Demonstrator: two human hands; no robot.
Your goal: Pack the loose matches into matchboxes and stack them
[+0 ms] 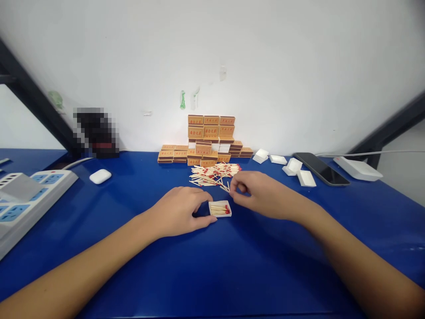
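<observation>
Power strip (pixel 33 201): cut off at left edge. Dark object (pixel 96 133): pixelated, unidentifiable. Right hand (pixel 257 192): fingertips partly hidden; hold on any match unconfirmed.

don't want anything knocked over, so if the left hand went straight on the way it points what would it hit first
The white tray of matches: its left end sits at the left hand, which already seems to hold it lightly, though exact contact is hard to see.
</observation>
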